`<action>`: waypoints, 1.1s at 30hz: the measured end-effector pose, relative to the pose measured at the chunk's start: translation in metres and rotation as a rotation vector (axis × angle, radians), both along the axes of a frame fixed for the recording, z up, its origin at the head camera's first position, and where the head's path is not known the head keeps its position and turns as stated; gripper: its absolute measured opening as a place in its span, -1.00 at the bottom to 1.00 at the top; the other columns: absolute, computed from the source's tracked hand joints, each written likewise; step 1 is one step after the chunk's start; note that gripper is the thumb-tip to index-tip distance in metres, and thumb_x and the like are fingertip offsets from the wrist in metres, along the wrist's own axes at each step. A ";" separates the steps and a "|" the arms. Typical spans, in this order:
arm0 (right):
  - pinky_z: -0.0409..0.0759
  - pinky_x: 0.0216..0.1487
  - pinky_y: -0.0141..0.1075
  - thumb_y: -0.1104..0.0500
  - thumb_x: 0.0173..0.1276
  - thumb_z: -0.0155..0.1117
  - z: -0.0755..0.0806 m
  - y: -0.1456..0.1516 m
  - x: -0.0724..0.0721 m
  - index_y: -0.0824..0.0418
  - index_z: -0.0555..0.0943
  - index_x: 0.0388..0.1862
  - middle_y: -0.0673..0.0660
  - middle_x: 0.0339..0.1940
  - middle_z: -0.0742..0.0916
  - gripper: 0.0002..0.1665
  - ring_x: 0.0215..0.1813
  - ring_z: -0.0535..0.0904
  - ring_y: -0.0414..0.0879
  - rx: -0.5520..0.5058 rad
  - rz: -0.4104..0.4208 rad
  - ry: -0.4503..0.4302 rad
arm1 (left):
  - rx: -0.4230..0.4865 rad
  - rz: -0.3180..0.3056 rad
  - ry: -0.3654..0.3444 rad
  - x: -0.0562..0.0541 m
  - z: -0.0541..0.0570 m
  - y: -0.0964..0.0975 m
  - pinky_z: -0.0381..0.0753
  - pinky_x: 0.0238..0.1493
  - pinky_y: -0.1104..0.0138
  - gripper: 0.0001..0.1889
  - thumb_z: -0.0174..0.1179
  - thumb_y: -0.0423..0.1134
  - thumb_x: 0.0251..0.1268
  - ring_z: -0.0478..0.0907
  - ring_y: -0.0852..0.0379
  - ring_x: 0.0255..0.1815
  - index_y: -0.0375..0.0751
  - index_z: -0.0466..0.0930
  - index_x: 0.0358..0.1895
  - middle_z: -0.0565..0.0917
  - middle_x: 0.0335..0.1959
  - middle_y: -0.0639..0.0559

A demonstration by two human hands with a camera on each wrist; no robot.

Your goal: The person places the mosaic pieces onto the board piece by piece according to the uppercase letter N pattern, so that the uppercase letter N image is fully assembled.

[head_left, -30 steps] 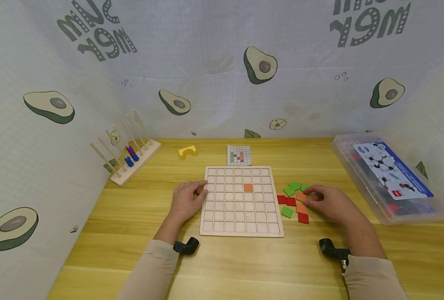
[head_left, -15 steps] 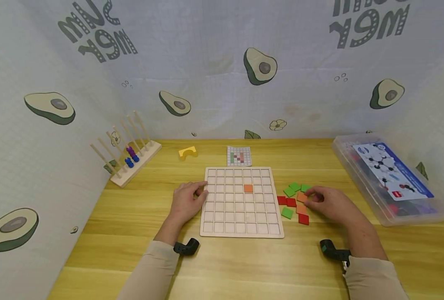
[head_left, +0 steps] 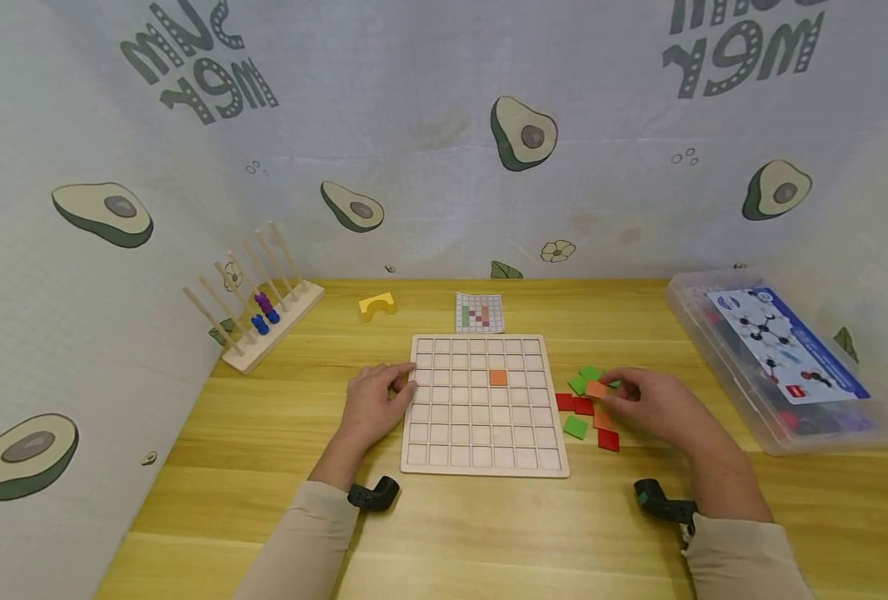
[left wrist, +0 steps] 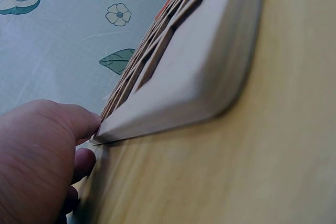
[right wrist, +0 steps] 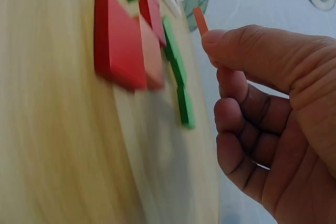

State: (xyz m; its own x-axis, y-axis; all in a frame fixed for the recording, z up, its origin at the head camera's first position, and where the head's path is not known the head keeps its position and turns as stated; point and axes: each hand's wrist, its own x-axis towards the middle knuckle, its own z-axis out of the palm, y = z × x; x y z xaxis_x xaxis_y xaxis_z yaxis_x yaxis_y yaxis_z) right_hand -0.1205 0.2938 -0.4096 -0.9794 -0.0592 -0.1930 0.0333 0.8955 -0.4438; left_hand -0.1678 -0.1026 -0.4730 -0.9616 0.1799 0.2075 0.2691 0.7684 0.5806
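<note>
The right hand (head_left: 650, 406) pinches a square orange tile (head_left: 596, 390). The relaxed left hand (head_left: 372, 404) touches a square pale wooden grid board (head_left: 483, 407).

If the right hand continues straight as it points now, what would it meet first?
Probably the green tiles just beyond the orange tile the right hand pinches; height is unclear; it may pass above.

Yellowish wood-grain table (head_left: 489, 533), bordered by pale cloth (head_left: 414, 100)
The cloth is seen behind and at both sides, printed with avocados (head_left: 515, 137), flowers (head_left: 558, 251) and grey lettering (head_left: 689, 75).
</note>
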 end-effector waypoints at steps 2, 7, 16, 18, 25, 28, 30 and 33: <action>0.45 -0.28 -0.26 0.08 0.39 0.38 0.002 -0.006 -0.001 0.31 0.63 0.17 0.12 -0.31 0.63 -0.54 -0.26 0.47 -0.02 -0.006 0.016 0.003 | 0.003 -0.002 0.001 0.000 0.000 0.000 0.22 -0.13 0.23 -0.66 0.27 -0.10 0.41 0.42 0.11 -0.26 -0.01 0.71 0.19 0.63 -0.39 0.13; 0.44 -0.32 -0.27 0.11 0.42 0.35 0.006 -0.025 -0.006 0.26 0.64 0.17 0.08 -0.34 0.63 -0.59 -0.32 0.46 -0.07 -0.029 0.064 -0.005 | 0.006 -0.007 0.004 -0.001 0.000 -0.001 0.23 -0.13 0.23 -0.66 0.28 -0.10 0.41 0.44 0.10 -0.26 0.00 0.71 0.20 0.64 -0.39 0.12; 0.40 -0.28 -0.26 0.04 0.41 0.39 0.003 -0.057 -0.013 0.20 0.69 0.10 0.02 -0.40 0.60 -0.62 -0.35 0.44 -0.12 -0.085 0.151 0.019 | -0.006 -0.009 0.012 -0.001 0.000 -0.001 0.25 -0.13 0.23 -0.66 0.26 -0.10 0.42 0.44 0.10 -0.26 -0.01 0.71 0.19 0.64 -0.40 0.13; 0.40 -0.30 -0.28 0.03 0.41 0.38 0.000 -0.062 -0.015 0.19 0.69 0.09 0.00 -0.41 0.60 -0.63 -0.37 0.44 -0.13 -0.094 0.175 0.023 | -0.009 -0.009 0.013 0.000 0.000 -0.001 0.25 -0.13 0.23 -0.66 0.26 -0.10 0.42 0.45 0.10 -0.26 -0.01 0.71 0.19 0.64 -0.40 0.13; 0.40 -0.32 -0.31 0.11 0.42 0.32 -0.008 -0.080 -0.020 0.16 0.69 0.04 0.00 -0.41 0.59 -0.73 -0.36 0.44 -0.14 -0.160 0.211 0.004 | -0.004 -0.010 0.019 -0.001 0.000 -0.001 0.26 -0.12 0.22 -0.67 0.26 -0.09 0.42 0.45 0.08 -0.26 -0.02 0.72 0.18 0.64 -0.40 0.13; 0.40 -0.32 -0.30 0.11 0.42 0.33 -0.010 -0.088 -0.022 0.14 0.70 0.03 0.00 -0.40 0.59 -0.74 -0.36 0.44 -0.14 -0.167 0.213 0.016 | 0.002 -0.010 0.025 0.000 0.000 -0.001 0.27 -0.12 0.21 -0.67 0.26 -0.10 0.41 0.47 0.06 -0.24 -0.03 0.72 0.17 0.64 -0.40 0.12; 0.40 -0.31 -0.29 0.10 0.42 0.33 -0.010 -0.093 -0.023 0.13 0.70 0.03 -0.01 -0.39 0.60 -0.74 -0.35 0.44 -0.14 -0.167 0.217 0.028 | 0.002 -0.010 0.028 0.000 0.000 -0.002 0.28 -0.12 0.21 -0.67 0.26 -0.10 0.41 0.48 0.06 -0.23 -0.03 0.72 0.17 0.64 -0.40 0.12; 0.41 -0.29 -0.28 0.11 0.42 0.33 -0.011 -0.100 -0.025 0.13 0.70 0.05 -0.01 -0.40 0.60 -0.73 -0.35 0.44 -0.14 -0.168 0.217 0.038 | 0.002 -0.012 0.029 0.000 0.000 -0.002 0.29 -0.11 0.20 -0.67 0.26 -0.10 0.41 0.48 0.06 -0.23 -0.03 0.72 0.17 0.65 -0.40 0.13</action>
State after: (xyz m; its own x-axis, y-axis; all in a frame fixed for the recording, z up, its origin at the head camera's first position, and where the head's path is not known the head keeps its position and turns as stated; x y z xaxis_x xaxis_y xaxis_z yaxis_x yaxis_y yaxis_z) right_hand -0.1455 0.1940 -0.4208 -0.9467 -0.2965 -0.1262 -0.1707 0.7935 -0.5842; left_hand -0.1681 -0.1045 -0.4727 -0.9529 0.1904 0.2362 0.2949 0.7638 0.5741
